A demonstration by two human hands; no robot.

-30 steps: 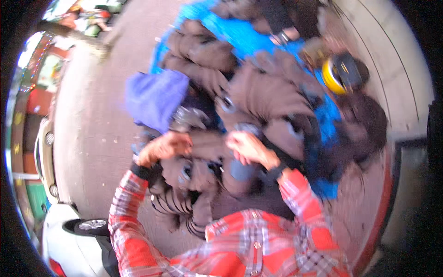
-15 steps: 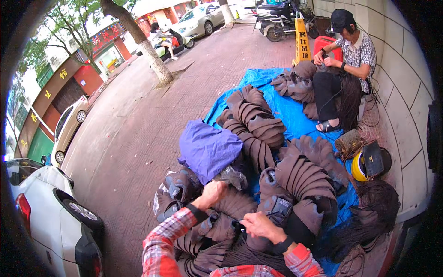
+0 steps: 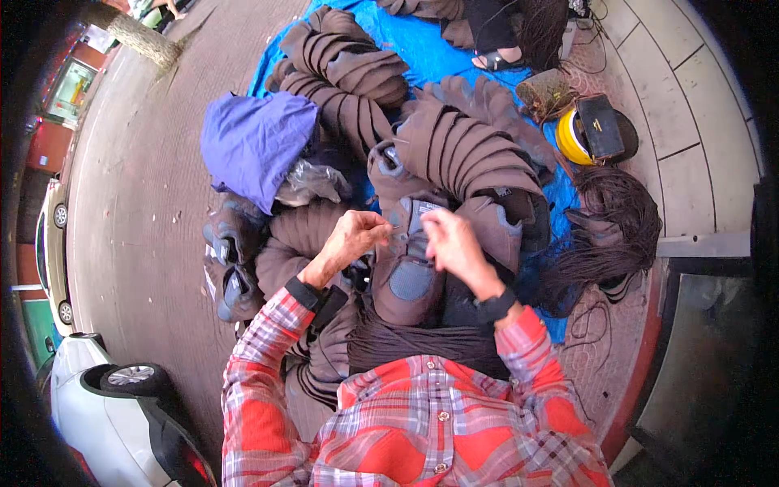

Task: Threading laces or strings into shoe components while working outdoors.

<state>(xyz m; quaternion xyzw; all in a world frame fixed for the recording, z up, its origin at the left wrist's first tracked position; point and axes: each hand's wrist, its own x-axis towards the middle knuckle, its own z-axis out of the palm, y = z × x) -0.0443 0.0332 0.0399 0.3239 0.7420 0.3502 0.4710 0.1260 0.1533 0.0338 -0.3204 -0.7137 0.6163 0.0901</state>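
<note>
Raised closer together, left hand (image 3: 355, 238) and right hand (image 3: 451, 241) pinch the brown shoe upper (image 3: 414, 260).

At the top of the frame another person (image 3: 495, 32) is cut off, only a dark leg and sandalled foot showing. The white car (image 3: 97, 406) at lower left runs out of view. Whatever the left hand (image 3: 353, 237) pinches is too small to tell.

surface: blue tarp (image 3: 442, 50) on pavement | on it — stacked brown shoe uppers (image 3: 462, 150), purple cloth (image 3: 251, 142)
</note>
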